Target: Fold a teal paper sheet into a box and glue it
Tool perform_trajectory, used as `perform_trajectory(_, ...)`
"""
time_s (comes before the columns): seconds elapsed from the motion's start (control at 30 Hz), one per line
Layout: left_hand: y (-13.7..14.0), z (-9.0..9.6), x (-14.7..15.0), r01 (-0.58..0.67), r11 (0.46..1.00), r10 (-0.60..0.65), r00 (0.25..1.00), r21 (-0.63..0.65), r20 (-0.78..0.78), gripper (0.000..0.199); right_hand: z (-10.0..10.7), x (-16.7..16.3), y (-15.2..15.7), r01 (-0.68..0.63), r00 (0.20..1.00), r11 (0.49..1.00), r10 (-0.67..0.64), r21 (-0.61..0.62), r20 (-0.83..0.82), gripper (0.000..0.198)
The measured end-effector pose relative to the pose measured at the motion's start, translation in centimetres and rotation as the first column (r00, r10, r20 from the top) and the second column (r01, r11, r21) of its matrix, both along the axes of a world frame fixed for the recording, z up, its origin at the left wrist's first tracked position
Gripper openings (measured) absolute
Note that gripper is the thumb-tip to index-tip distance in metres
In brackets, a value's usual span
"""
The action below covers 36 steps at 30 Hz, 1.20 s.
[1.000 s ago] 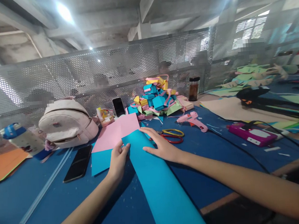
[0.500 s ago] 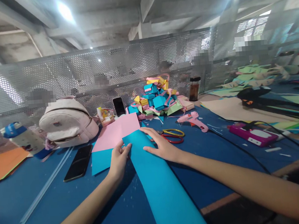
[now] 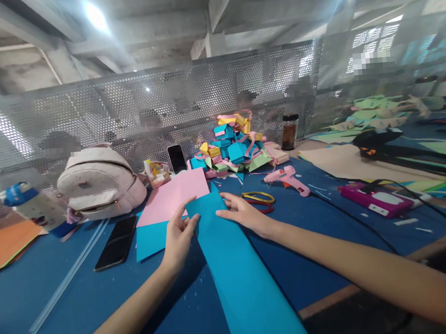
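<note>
A long strip of blue paper (image 3: pixel 241 268) runs from the middle of the table toward me, its near end past the bottom of the view. At its far left corner my left hand (image 3: pixel 180 234) pinches the edge between thumb and fingers. My right hand (image 3: pixel 246 214) grips the far right edge, thumb on top and fingers partly hidden behind it. Beyond the strip lie a pink paper sheet (image 3: pixel 174 194) and another blue sheet (image 3: pixel 151 239). Scissors (image 3: pixel 262 200) with yellow and red handles rest just past my right hand.
A pile of folded paper boxes (image 3: pixel 237 148) stands at the back beside a pink glue gun (image 3: pixel 288 179). On the left are a black phone (image 3: pixel 116 242), a white backpack (image 3: pixel 101 184) and a bottle (image 3: pixel 37 210). A purple power strip (image 3: pixel 376 200) with cables lies right.
My right hand has drawn back from lying over the strip's far end to holding its right edge. The far end has shifted slightly right; my left hand stays at the left corner.
</note>
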<state>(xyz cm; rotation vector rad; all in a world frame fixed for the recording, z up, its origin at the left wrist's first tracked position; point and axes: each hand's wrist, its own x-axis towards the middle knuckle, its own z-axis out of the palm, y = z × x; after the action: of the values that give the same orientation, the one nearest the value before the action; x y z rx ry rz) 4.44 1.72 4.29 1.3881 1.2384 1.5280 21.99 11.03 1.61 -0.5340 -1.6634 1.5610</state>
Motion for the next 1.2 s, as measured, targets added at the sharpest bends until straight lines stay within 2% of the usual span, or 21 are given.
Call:
perform_trajectory(0.33,0.1,0.1,-0.1,-0.016,1.0,0.016,1.0,0.022,0.014,0.051,1.0,0.2,-0.6,0.006,0.999,0.996,-0.01,-0.086,-0.041,0.059)
perform_trajectory(0.47,0.3,-0.2,-0.3,-0.003,1.0,0.003,1.0,-0.014,0.007,0.06,1.1,0.1,-0.6,0.033,0.996,0.994,-0.041,-0.101,-0.079,0.055)
perform_trajectory(0.53,0.4,-0.4,-0.1,0.028,0.998,-0.028,1.0,-0.06,0.002,0.069,1.0,0.1,-0.3,0.093,0.988,0.99,-0.105,-0.104,-0.116,0.049)
perform_trajectory(0.6,0.4,-0.6,0.2,0.077,0.99,-0.08,0.997,-0.121,-0.02,0.069,1.0,0.1,0.2,0.187,0.965,0.977,-0.202,-0.105,-0.166,0.044)
perform_trajectory(0.77,0.0,-0.7,1.1,0.209,0.947,-0.262,0.943,-0.244,-0.206,0.039,1.7,0.6,1.4,0.37,0.891,0.924,-0.382,-0.095,-0.245,0.042)
perform_trajectory(0.9,0.6,0.5,-0.2,0.206,0.954,-0.286,0.85,-0.219,-0.442,0.023,2.6,1.8,1.8,0.397,0.895,0.918,-0.393,-0.026,-0.213,0.042)
perform_trajectory(1.0,1.4,2.7,-2.4,0.149,0.976,-0.218,0.741,-0.161,-0.636,0.022,3.0,3.3,2.1,0.399,0.91,0.914,-0.387,0.069,-0.148,0.04)
perform_trajectory(1.07,1.5,4.5,-4.0,0.043,0.996,-0.086,0.628,-0.076,-0.774,0.021,3.3,4.3,2.5,0.422,0.906,0.893,-0.41,0.154,-0.108,0.036)
perform_trajectory(1.13,1.4,6.0,-5.1,-0.053,0.998,0.041,0.468,0.018,-0.883,0.026,3.7,5.2,2.7,0.457,0.889,0.849,-0.448,0.265,-0.097,0.034)
perform_trajectory(1.2,1.0,7.0,-5.6,-0.101,0.991,0.11,0.295,0.083,-0.949,0.031,4.4,5.8,2.8,0.47,0.877,0.793,-0.47,0.389,-0.101,0.035)
